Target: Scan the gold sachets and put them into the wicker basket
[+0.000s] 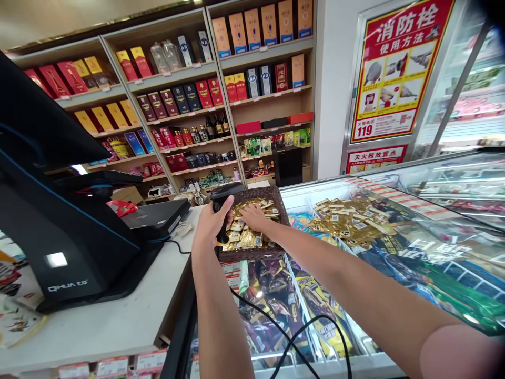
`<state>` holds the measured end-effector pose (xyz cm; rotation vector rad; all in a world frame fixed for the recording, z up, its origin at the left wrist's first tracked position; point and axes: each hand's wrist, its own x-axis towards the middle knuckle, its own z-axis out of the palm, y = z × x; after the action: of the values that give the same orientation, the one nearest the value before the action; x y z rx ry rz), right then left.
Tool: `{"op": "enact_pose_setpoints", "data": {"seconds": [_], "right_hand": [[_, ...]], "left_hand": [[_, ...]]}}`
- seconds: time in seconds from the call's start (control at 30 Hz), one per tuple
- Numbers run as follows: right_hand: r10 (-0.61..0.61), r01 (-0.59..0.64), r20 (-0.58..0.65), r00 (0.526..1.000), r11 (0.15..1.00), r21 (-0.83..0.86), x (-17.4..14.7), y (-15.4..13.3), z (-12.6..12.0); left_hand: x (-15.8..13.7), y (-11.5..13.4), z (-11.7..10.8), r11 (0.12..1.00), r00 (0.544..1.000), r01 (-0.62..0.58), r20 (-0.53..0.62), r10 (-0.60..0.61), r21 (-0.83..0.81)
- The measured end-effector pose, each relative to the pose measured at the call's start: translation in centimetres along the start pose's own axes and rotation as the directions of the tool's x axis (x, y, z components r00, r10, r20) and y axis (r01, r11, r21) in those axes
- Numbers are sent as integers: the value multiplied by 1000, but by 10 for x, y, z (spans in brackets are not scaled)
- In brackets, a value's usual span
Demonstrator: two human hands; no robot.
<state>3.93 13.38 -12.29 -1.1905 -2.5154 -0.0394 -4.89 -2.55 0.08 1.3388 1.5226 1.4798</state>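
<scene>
My left hand (208, 223) is wrapped round the handle of a black barcode scanner (225, 196), held upright at the left side of a brown wicker basket (252, 255). Gold foil packets (249, 239) fill the basket. Reaching in from the right, my right hand (254, 216) lies over the packets with its fingers stretched out and touching them. Whether a packet is under those fingers is hidden. The scanner's black cable (272, 319) hangs in loops below. Right of the basket, more gold packets (351, 221) lie in a loose pile on the freezer glass.
A glass-topped freezer (315, 189) with wrapped ice creams runs beneath the basket. At left, a black checkout terminal (74, 237) stands on a white counter (130, 321). Shelves (232, 105) of boxed bottles line the back wall. A red fire-hydrant poster (398, 68) hangs at right.
</scene>
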Motion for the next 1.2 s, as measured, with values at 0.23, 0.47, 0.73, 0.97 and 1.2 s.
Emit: {"op": "enact_pose_setpoints", "data": {"seconds": [0.23,0.47,0.73,0.97,1.2], "right_hand": [[5,-2,-178,984,1000,23,-25,18,-29],[422,-246,-151,894,743,622,-105,78,-45],[535,-134,-3,845,218,967,-199,99,-50],[490,-66,-47,870,211,975,-205,91,-51],[615,-93,-76,785,238,967,-204,94,-46]], "left_hand": [[-1,5,5,1000,1000,10,13,-10,13],[6,0,14,999,993,-22,116,17,37],[0,5,26,992,981,-11,194,-14,126],[-4,11,43,984,972,-4,233,-38,177],[-19,26,59,982,929,-28,367,-43,187]]}}
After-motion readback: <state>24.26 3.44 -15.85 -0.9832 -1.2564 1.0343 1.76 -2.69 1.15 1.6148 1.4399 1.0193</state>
